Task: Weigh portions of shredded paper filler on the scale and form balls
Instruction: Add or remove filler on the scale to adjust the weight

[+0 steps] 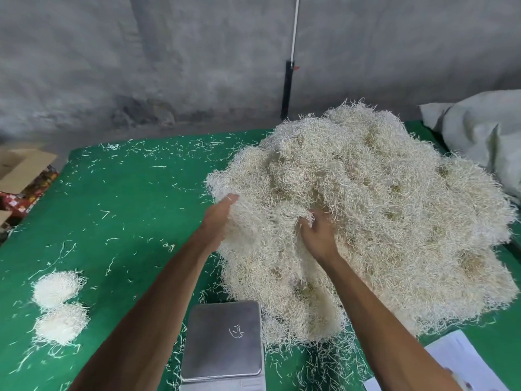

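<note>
A big heap of cream shredded paper filler [380,210] covers the right half of the green table [127,198]. My left hand [217,218] lies flat against the heap's left side, fingers straight and partly buried. My right hand [318,232] digs into the heap near its front, fingers curled round a clump of shreds. The steel scale [222,340] stands at the front centre, its pan bare but for a few strands. Two formed paper balls [57,306] lie at the front left, touching each other.
Loose shreds are scattered over the green cloth. A cardboard box [19,167] sits off the table's left edge. A white sack [476,131] lies at the back right. White paper sheets [456,362] lie at the front right. A grey wall stands behind.
</note>
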The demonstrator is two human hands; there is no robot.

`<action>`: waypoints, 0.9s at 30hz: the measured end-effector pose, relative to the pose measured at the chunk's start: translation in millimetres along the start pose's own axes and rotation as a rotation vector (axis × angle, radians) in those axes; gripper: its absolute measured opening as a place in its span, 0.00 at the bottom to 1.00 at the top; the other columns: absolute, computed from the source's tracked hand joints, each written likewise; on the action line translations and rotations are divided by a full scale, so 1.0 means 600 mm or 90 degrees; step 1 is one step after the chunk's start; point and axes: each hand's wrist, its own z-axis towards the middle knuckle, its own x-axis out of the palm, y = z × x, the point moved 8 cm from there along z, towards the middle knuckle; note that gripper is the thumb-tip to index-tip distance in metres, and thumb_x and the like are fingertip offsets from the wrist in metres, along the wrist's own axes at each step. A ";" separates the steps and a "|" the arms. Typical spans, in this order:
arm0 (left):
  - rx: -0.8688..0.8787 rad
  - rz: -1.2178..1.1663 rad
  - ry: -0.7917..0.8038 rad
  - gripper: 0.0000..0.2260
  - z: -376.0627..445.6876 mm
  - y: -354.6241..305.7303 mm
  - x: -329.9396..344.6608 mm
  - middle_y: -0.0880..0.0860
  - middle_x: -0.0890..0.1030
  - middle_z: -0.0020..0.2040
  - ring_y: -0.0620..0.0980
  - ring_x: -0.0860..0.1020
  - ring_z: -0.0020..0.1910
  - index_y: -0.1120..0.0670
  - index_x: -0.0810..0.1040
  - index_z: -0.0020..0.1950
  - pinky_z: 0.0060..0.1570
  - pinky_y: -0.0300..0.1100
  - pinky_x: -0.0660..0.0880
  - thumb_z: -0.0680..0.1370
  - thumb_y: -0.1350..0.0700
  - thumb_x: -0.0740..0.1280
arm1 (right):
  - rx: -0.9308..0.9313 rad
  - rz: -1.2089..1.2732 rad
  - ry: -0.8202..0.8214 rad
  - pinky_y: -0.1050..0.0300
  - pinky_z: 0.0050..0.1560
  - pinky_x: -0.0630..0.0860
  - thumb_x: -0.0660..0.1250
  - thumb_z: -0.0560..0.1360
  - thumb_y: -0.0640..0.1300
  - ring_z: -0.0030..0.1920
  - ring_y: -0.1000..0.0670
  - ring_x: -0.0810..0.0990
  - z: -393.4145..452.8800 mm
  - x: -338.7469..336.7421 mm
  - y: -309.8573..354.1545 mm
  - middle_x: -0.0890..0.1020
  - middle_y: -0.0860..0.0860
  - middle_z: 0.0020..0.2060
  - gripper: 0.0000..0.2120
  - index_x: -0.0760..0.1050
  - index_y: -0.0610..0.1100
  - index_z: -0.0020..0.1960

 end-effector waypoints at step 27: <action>0.158 0.146 0.023 0.09 -0.038 -0.060 -0.019 0.52 0.76 0.34 0.39 0.76 0.29 0.58 0.72 0.42 0.30 0.35 0.74 0.79 0.69 0.64 | -0.214 -0.088 -0.089 0.44 0.72 0.64 0.52 0.80 0.61 0.70 0.50 0.71 -0.033 0.012 0.058 0.73 0.46 0.74 0.32 0.66 0.45 0.78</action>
